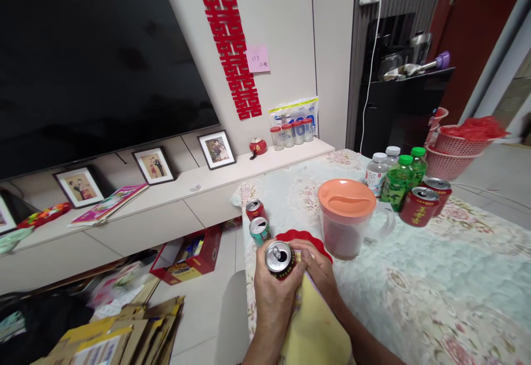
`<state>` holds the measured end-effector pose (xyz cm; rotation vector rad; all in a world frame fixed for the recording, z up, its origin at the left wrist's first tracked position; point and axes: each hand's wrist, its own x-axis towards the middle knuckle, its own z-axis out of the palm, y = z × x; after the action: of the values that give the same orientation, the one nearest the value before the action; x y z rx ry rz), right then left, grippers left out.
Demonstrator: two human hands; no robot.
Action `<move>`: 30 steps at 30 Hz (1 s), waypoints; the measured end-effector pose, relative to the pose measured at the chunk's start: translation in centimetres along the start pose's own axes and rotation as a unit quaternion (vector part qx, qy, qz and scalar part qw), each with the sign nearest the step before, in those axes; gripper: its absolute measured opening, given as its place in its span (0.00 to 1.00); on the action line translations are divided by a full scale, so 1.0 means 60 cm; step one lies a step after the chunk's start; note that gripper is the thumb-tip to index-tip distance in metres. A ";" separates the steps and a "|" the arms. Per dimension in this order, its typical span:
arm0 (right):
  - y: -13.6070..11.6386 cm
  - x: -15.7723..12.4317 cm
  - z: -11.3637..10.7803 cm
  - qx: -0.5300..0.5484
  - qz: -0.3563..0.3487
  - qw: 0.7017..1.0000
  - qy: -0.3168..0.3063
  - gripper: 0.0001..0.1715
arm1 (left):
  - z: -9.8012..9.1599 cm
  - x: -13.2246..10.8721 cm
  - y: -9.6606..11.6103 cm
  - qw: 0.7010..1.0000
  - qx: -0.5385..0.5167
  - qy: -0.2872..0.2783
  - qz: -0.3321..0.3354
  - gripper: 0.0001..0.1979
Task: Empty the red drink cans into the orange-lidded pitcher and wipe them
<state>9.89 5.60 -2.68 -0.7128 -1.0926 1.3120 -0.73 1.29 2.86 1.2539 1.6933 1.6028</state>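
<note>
My left hand (271,293) is wrapped round a dark opened drink can (279,260), its silver top facing up. A yellow cloth (313,321) hangs from my right hand (317,271), whose fingers press it against the can's side. Behind the hands lies a red scalloped tray (305,236), partly hidden by them. A green opened can (260,231) and a red opened can (255,209) stand just beyond my left hand at the table's left edge. To the right is a clear pitcher (342,238) with an orange lid.
On the right of the flowered tablecloth (415,265) stand red cans (418,207), green-capped bottles (398,182) and white-capped bottles (375,172). Pink baskets (452,160) are behind them. Flattened cardboard (136,332) and a red box (191,257) lie on the floor at left.
</note>
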 end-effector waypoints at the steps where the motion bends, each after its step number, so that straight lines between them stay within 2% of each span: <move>1: -0.004 -0.001 -0.001 -0.003 -0.011 1.000 -0.003 0.24 | 0.001 0.001 -0.004 1.000 -0.009 -0.001 -0.001 0.30; 7: -0.019 -0.013 -0.010 -0.065 -0.117 0.989 -0.068 0.24 | 0.002 -0.002 -0.012 0.999 -0.032 -0.019 -0.036 0.27; 11: -0.019 -0.015 -0.009 -0.141 -0.159 0.974 -0.075 0.24 | 0.000 -0.010 -0.010 0.999 -0.035 -0.034 -0.012 0.28; 15: -0.010 -0.009 -0.001 -0.093 -0.099 0.990 -0.028 0.22 | 0.000 -0.017 -0.006 0.998 -0.040 -0.044 0.003 0.25; 20: 0.002 0.000 0.007 -0.033 -0.006 0.999 -0.021 0.24 | -0.009 -0.019 0.005 0.999 -0.021 -0.036 0.027 0.24; 26: 0.013 0.006 0.009 0.024 0.083 0.996 -0.033 0.27 | -0.009 -0.016 0.023 0.996 -0.082 0.002 -0.023 0.27; 30: 0.026 0.010 0.004 0.024 0.110 0.994 -0.012 0.30 | -0.005 -0.003 0.038 0.991 -0.115 0.049 -0.042 0.28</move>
<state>8.98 6.42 -3.88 -0.8006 -1.0201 1.5312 -0.24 0.72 5.03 0.9926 1.5447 1.7761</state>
